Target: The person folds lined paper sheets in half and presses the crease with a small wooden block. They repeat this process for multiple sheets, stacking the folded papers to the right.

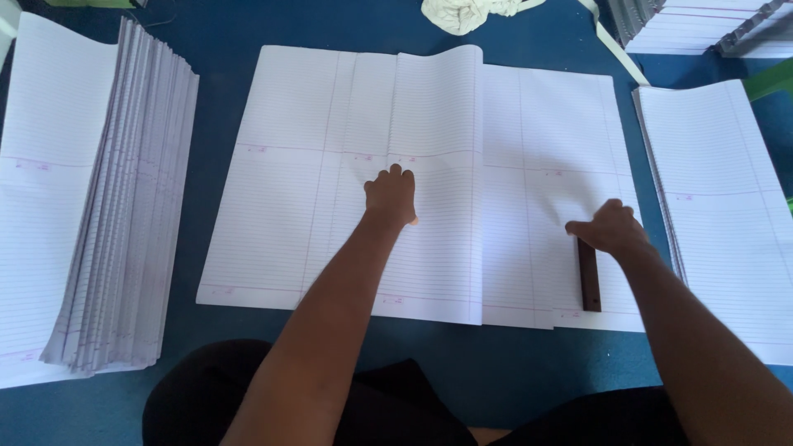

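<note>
Blue table carries wide ruled sheets at its centre. On them, the left hand, fingers curled, presses a folded sheet flat; the right hand grips a dark wooden stick at the sheets' right edge, ready for creasing.

A deep blue surface spreads under everything, lit evenly by soft daylight with barely a shadow. Far out beyond the left hand sits a tall fanned stack of ruled paper. Past the right hand, another ruled stack runs along the edge. Up ahead lies a crumpled whitish cloth with a pale strap, and a further paper pile fills the far corner.
</note>
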